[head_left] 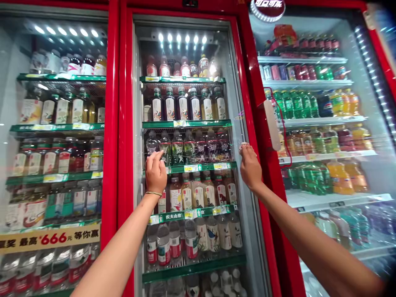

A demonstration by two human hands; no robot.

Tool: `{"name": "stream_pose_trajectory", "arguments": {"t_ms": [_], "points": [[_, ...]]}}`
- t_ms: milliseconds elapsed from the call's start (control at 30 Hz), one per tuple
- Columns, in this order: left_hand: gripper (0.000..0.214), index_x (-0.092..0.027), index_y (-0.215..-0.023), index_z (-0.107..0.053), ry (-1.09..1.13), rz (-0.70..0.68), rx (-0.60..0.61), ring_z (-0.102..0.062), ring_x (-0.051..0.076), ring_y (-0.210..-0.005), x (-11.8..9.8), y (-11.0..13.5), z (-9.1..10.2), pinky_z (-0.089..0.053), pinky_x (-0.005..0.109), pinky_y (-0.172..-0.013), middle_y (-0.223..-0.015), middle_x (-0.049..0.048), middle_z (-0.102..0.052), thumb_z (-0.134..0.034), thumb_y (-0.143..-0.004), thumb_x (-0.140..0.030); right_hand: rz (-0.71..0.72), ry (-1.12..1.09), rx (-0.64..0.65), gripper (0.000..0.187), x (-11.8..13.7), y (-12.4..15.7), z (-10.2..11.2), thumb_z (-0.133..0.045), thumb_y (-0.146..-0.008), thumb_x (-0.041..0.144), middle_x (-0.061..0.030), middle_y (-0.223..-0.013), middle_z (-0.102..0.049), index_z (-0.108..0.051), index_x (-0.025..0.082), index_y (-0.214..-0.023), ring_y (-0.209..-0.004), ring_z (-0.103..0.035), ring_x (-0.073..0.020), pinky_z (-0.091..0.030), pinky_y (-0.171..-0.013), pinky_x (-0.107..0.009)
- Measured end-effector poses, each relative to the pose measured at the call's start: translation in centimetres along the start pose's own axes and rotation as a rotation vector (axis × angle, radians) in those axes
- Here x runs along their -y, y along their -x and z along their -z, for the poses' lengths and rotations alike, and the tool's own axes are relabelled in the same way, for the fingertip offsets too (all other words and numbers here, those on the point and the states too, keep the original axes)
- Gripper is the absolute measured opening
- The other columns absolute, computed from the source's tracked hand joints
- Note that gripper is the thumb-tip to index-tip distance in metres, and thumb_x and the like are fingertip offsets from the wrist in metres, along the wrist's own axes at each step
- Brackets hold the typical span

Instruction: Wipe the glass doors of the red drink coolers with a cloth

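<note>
Both hands are raised at the middle fridge, beside the closed left fridge [58, 123]. Left hand [156, 171] has its fingers half curled, and the fingertips touch the shoulder of a clear bottle [151, 145] at the left end of the third shelf [192, 168], not yet closed around it. I judge this bottle full, so rather heavy, with stiff plastic that is maybe cold and a little slippery; the best hold seems to be around the body just under the shoulder. Right hand [250, 167] has its fingers together, curled over the edge of the glass door [239, 123]. Further right stands another fridge [324, 123].
</note>
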State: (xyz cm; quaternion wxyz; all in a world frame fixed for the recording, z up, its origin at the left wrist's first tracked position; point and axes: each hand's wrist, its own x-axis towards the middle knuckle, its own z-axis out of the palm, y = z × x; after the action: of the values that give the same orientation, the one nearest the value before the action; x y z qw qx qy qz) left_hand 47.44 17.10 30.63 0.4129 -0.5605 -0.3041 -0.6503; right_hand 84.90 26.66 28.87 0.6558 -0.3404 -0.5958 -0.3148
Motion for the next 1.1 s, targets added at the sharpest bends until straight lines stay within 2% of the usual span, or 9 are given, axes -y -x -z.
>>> {"name": "stream_pose_trajectory", "arguments": {"t_ms": [67,167,333,433,500,600,700,967,1100], "points": [[0.042,-0.018,-0.135,-0.063,-0.006,-0.035,0.010,-0.056,0.022,-0.134,0.6,-0.5,1.3,-0.043,0.043,-0.118,-0.135,0.0143,-0.063,-0.036,-0.105,-0.028,0.026,-0.045,-0.011,0.066,4.3,-0.4,-2.0,-0.032,-0.098,0.007,-0.0107,-0.165,-0.041,-0.033,0.021,-0.163,-0.156,-0.034,-0.0270,-0.036,-0.127,-0.054],[0.041,-0.018,-0.134,-0.064,-0.050,-0.069,0.030,-0.058,0.022,-0.130,1.8,-1.5,4.0,-0.046,0.042,-0.116,-0.132,0.0139,-0.064,-0.037,-0.105,-0.028,0.152,-0.156,0.024,0.068,12.9,-1.3,-5.7,-0.034,-0.097,0.005,-0.0070,-0.163,-0.045,-0.035,0.025,-0.162,-0.156,-0.033,-0.0253,-0.036,-0.127,-0.053],[0.039,-0.017,-0.132,-0.065,-0.158,-0.095,0.003,-0.060,0.020,-0.126,3.7,-2.9,8.7,-0.047,0.040,-0.115,-0.128,0.0134,-0.066,-0.038,-0.104,-0.024,0.372,-0.292,0.202,0.058,27.1,-0.8,-10.5,-0.037,-0.098,0.005,-0.0100,-0.163,-0.043,-0.048,0.015,-0.154,-0.156,-0.034,-0.0246,-0.029,-0.131,-0.047],[0.040,-0.018,-0.132,-0.066,-0.213,-0.102,-0.015,-0.061,0.020,-0.126,4.5,-3.3,10.8,-0.047,0.040,-0.114,-0.127,0.0127,-0.067,-0.038,-0.104,-0.022,0.503,-0.336,0.275,0.052,32.2,0.7,-11.7,-0.039,-0.102,0.010,-0.0109,-0.164,-0.042,-0.048,0.012,-0.153,-0.155,-0.035,-0.0254,-0.029,-0.131,-0.047],[0.040,-0.017,-0.131,-0.066,-0.233,-0.102,-0.015,-0.061,0.021,-0.125,4.9,-3.3,11.7,-0.047,0.041,-0.114,-0.126,0.0132,-0.067,-0.038,-0.103,-0.022,0.586,-0.333,0.293,0.051,33.3,1.3,-11.8,-0.038,-0.104,0.012,-0.0112,-0.164,-0.041,-0.046,0.010,-0.154,-0.155,-0.035,-0.0254,-0.029,-0.131,-0.046],[0.039,-0.017,-0.131,-0.067,-0.242,-0.100,-0.009,-0.062,0.022,-0.125,5.1,-3.0,11.6,-0.048,0.042,-0.113,-0.126,0.0139,-0.067,-0.039,-0.103,-0.021,0.684,-0.323,0.300,0.050,31.7,0.9,-11.5,-0.039,-0.104,0.013,-0.0099,-0.163,-0.043,-0.047,0.013,-0.153,-0.154,-0.037,-0.0239,-0.032,-0.130,-0.043],[0.039,-0.017,-0.131,-0.066,-0.207,-0.114,0.007,-0.061,0.022,-0.125,4.3,-2.6,9.7,-0.048,0.043,-0.113,-0.126,0.0139,-0.066,-0.040,-0.103,-0.021,0.689,-0.297,0.272,0.053,27.2,-0.1,-10.5,-0.041,-0.102,0.010,-0.0082,-0.163,-0.044,-0.047,0.015,-0.154,-0.154,-0.036,-0.0229,-0.032,-0.130,-0.044],[0.041,-0.020,-0.137,-0.061,-0.037,-0.228,0.143,-0.057,0.023,-0.133,-2.3,-0.5,0.1,-0.048,0.045,-0.116,-0.133,0.0129,-0.062,-0.042,-0.101,-0.017,0.389,-0.120,0.139,0.070,10.4,-0.7,-4.5,-0.036,-0.096,0.001,-0.0036,-0.165,-0.042,-0.036,0.027,-0.161,-0.156,-0.034,-0.0205,-0.035,-0.129,-0.047],[0.044,-0.022,-0.140,-0.059,-0.068,-0.407,0.329,-0.050,0.027,-0.143,-5.9,0.8,-2.6,-0.037,0.053,-0.125,-0.138,0.0115,-0.061,-0.047,-0.099,-0.015,0.182,-0.039,0.089,0.070,2.0,0.5,-0.8,-0.035,-0.099,0.004,-0.0034,-0.166,-0.040,-0.030,0.031,-0.163,-0.155,-0.035,-0.0233,-0.038,-0.127,-0.051]]}}
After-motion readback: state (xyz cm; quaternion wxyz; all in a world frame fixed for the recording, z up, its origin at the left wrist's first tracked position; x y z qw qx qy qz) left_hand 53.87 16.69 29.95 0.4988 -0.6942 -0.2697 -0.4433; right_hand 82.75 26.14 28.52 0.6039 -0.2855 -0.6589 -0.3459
